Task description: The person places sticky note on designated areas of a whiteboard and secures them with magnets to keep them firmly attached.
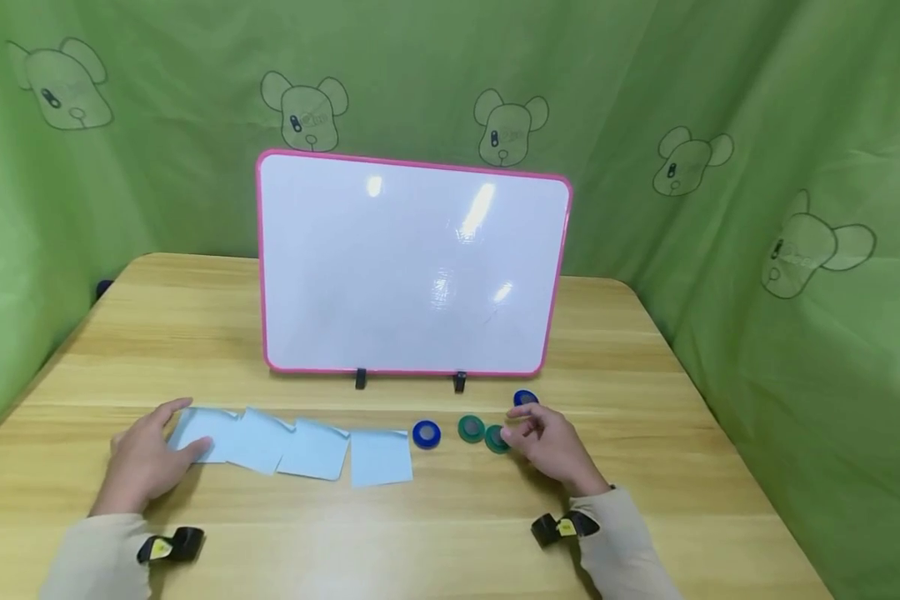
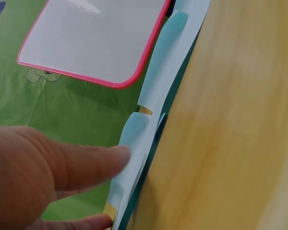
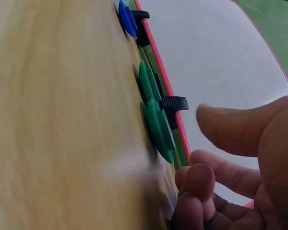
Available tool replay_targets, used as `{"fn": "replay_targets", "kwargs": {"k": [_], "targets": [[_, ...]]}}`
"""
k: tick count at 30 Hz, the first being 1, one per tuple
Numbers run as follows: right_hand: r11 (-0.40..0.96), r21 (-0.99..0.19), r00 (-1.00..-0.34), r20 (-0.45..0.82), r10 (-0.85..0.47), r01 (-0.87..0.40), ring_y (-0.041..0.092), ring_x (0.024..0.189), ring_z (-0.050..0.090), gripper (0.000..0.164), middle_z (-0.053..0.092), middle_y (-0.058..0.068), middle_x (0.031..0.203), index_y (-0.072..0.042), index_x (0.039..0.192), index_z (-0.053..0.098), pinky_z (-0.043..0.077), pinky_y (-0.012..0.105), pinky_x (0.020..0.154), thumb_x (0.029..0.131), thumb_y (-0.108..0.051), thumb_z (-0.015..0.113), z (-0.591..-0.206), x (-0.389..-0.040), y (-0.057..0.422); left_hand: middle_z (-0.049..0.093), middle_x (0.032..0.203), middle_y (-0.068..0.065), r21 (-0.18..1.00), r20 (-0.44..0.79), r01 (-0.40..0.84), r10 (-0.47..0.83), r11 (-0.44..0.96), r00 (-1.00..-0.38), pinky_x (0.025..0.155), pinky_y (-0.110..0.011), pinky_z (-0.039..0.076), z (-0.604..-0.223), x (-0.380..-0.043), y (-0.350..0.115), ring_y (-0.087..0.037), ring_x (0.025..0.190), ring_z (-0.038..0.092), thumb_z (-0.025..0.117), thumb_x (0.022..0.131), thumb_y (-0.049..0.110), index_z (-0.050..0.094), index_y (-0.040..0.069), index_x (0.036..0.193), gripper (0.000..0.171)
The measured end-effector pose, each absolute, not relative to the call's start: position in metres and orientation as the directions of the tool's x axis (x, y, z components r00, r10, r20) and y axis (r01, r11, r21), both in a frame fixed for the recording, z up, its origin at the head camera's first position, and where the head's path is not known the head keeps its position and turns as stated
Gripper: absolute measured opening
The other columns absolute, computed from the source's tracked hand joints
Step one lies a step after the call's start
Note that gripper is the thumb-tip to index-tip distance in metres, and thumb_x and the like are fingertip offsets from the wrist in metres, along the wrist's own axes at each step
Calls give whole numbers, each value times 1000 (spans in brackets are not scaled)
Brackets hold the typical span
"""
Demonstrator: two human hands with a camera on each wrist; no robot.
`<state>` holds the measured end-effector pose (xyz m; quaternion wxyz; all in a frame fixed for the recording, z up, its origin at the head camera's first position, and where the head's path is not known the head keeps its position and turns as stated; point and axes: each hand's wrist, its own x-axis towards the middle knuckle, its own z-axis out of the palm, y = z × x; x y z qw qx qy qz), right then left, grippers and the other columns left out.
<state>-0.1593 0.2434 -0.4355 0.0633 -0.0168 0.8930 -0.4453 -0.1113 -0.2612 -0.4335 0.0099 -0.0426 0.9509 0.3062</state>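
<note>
Four light-blue sticky notes lie in an overlapping row at the left of the table, their top edges curling up. My left hand (image 1: 144, 460) is at the leftmost note (image 1: 204, 425), thumb stretched over its face and a finger along its far edge. My right hand (image 1: 557, 446) hovers by the round magnets with its fingers loosely bent. Its thumb stands apart from the fingers, nothing between them in the right wrist view. Nearest are a green magnet (image 1: 497, 439) and a blue magnet (image 1: 524, 397), partly hidden by the fingers. Another green magnet (image 1: 471, 428) touches the first.
A pink-framed whiteboard (image 1: 412, 267) stands tilted back on two black feet (image 1: 361, 379) behind the notes. Between the notes and the green magnets lies a second blue magnet (image 1: 426, 434). Green curtains (image 1: 420, 58) with mouse drawings enclose the wooden table (image 1: 330, 550).
</note>
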Motion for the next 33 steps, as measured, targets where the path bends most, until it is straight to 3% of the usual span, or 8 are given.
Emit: {"fn": "replay_targets", "kwargs": {"k": [4,9,13,21,33], "targets": [[661,-750,-991,-90,-104,-1,17,69,52,27,61,2,81,-5,110,69,45,25,56,85,-14,75,-436,-159,243,34,138,-41,547,-53,-89,-71,832,-996,85,-63,30,-434,-112,-262,-62,115,34,68,88,27,39,-3,141,68],[691,-723,-989,-78,-127,-32,16,67,50,25,58,2,80,-6,107,71,43,25,57,83,-10,76,-434,-158,242,17,144,-40,542,-136,-161,-104,824,-985,74,-71,31,-433,-111,-260,-68,112,23,65,89,32,36,3,145,69],[709,-704,-985,-90,-149,-43,16,66,49,26,57,1,79,-8,107,72,43,27,58,82,-10,77,-434,-157,241,9,146,-40,556,-163,-186,-114,810,-980,76,-71,28,-433,-110,-258,-69,112,19,66,88,28,33,4,147,72],[723,-689,-980,-101,-171,-55,15,66,49,24,55,1,79,-9,103,73,44,27,57,80,-9,79,-433,-156,240,22,140,-41,590,-137,-189,-134,785,-982,74,-67,28,-435,-110,-257,-64,107,23,70,83,22,38,5,143,70],[740,-673,-987,-118,-111,-2,17,68,48,20,55,3,85,-7,97,66,43,29,59,80,-8,78,-432,-156,238,30,123,-40,658,-18,-148,-181,738,-983,79,-60,36,-433,-110,-254,-53,105,30,73,77,3,55,1,116,43]]}}
